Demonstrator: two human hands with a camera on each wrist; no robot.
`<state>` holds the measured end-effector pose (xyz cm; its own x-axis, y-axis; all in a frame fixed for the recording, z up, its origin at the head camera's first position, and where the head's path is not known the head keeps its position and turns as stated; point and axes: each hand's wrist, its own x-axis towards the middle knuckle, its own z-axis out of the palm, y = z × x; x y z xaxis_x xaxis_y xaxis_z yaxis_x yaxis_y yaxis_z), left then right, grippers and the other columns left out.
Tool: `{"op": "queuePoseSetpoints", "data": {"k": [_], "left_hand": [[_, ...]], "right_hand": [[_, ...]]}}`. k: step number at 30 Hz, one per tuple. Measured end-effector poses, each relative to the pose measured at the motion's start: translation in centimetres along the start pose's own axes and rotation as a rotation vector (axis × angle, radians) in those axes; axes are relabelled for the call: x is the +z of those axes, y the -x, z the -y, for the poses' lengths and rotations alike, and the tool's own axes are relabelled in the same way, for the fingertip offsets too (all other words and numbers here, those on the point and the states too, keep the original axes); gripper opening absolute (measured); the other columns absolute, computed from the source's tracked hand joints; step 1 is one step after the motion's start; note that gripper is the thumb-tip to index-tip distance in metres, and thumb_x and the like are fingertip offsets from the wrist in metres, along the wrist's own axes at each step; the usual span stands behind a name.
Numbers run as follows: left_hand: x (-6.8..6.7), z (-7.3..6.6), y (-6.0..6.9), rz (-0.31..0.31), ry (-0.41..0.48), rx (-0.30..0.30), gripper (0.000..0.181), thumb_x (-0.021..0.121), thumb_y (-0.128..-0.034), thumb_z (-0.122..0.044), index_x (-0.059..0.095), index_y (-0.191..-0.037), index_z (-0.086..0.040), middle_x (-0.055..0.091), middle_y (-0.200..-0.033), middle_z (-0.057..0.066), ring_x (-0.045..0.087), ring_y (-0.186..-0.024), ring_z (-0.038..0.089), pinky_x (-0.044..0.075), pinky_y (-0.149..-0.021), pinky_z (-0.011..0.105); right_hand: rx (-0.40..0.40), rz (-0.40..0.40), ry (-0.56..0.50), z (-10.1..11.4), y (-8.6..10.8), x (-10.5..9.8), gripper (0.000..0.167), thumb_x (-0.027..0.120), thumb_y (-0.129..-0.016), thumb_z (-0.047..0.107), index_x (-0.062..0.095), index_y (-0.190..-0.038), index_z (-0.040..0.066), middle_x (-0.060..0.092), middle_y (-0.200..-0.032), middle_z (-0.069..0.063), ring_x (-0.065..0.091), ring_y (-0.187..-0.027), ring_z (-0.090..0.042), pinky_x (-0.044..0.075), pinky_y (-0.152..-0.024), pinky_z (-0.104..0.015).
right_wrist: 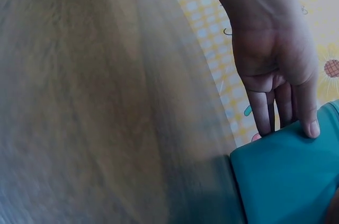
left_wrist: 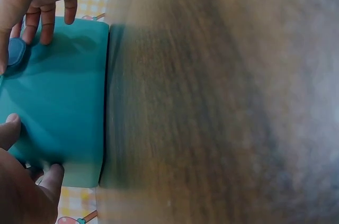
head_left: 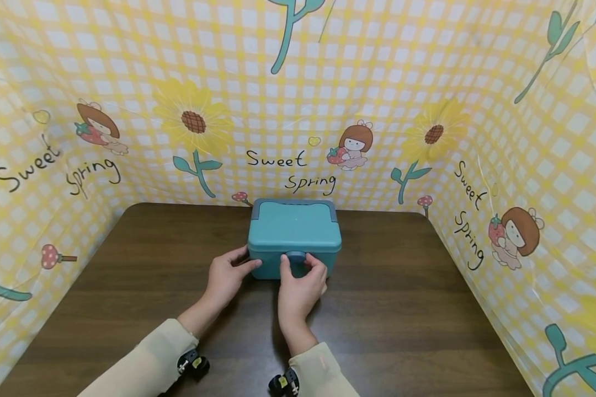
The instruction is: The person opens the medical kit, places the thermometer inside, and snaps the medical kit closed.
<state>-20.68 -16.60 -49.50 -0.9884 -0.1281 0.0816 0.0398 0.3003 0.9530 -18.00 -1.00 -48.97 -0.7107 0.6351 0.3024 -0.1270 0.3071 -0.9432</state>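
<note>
A teal lidded box (head_left: pixel 295 226) stands closed on the table, its front facing me. A grey-blue folding handle lies flat around the back of its lid. On the front is a dark blue rounded latch (head_left: pixel 296 257). My left hand (head_left: pixel 225 278) grips the box's left front corner, thumb on the front and fingers along the side, as the right wrist view also shows. My right hand (head_left: pixel 300 292) holds the latch between thumb and fingers. In the left wrist view the other fingers of that hand hang in front of the box's teal front (left_wrist: pixel 58 91).
The dark wooden table (head_left: pixel 397 309) stretches out around the box. Yellow-and-white checked cloth (head_left: pixel 387 82) with printed flowers and figures rises behind the table and on both sides. The box stands near the back edge. Each wrist wears a small black camera (head_left: pixel 195 364).
</note>
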Motion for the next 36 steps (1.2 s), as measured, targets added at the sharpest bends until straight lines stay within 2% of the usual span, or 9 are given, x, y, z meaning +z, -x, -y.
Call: {"op": "queuePoseSetpoints", "data": {"k": [12, 19, 28, 33, 36], "left_hand": [[0.0, 0.0, -0.1, -0.007, -0.004, -0.011, 0.062, 0.084, -0.0858, -0.041, 0.066, -0.138, -0.012, 0.067, -0.136, 0.008, 0.062, -0.128, 0.023, 0.056, -0.101, 0.044], [-0.1, -0.3, 0.0, 0.006, -0.023, -0.017, 0.063, 0.083, -0.0866, -0.040, 0.064, -0.139, -0.012, 0.066, -0.138, 0.008, 0.062, -0.128, 0.024, 0.056, -0.102, 0.045], [0.0, -0.1, -0.3, 0.007, 0.028, 0.000, 0.065, 0.086, -0.0848, -0.037, 0.063, -0.139, -0.009, 0.066, -0.138, 0.010, 0.064, -0.126, 0.024, 0.056, -0.101, 0.042], [0.0, -0.1, -0.3, 0.018, 0.017, 0.001, 0.063, 0.084, -0.0866, -0.034, 0.062, -0.140, -0.008, 0.065, -0.139, 0.010, 0.062, -0.128, 0.025, 0.055, -0.104, 0.042], [-0.1, -0.1, -0.3, 0.027, 0.007, -0.002, 0.063, 0.084, -0.0875, -0.033, 0.061, -0.141, -0.008, 0.064, -0.140, 0.011, 0.061, -0.130, 0.025, 0.054, -0.105, 0.043]], "right_hand": [[-0.022, 0.011, 0.019, -0.5, -0.3, 0.1, 0.054, 0.088, -0.079, 0.047, 0.060, -0.114, 0.017, 0.060, -0.104, 0.001, 0.056, -0.101, -0.019, 0.035, -0.100, -0.042], [0.014, 0.055, -0.045, -0.5, -0.6, -0.4, 0.053, 0.088, -0.079, 0.047, 0.059, -0.115, 0.020, 0.059, -0.107, 0.004, 0.054, -0.105, -0.017, 0.035, -0.098, -0.042], [-0.024, 0.063, -0.109, -0.5, -1.4, -1.4, 0.052, 0.087, -0.082, 0.044, 0.059, -0.117, 0.017, 0.058, -0.111, 0.004, 0.051, -0.111, -0.016, 0.038, -0.098, -0.043], [-0.013, 0.070, -0.113, -0.8, -1.6, -2.0, 0.047, 0.084, -0.086, 0.041, 0.060, -0.118, 0.017, 0.058, -0.112, 0.005, 0.052, -0.111, -0.014, 0.040, -0.100, -0.043], [-0.020, 0.089, -0.130, -1.0, -1.6, -2.5, 0.044, 0.082, -0.088, 0.038, 0.059, -0.118, 0.015, 0.057, -0.113, 0.004, 0.053, -0.111, -0.015, 0.043, -0.100, -0.046]]}}
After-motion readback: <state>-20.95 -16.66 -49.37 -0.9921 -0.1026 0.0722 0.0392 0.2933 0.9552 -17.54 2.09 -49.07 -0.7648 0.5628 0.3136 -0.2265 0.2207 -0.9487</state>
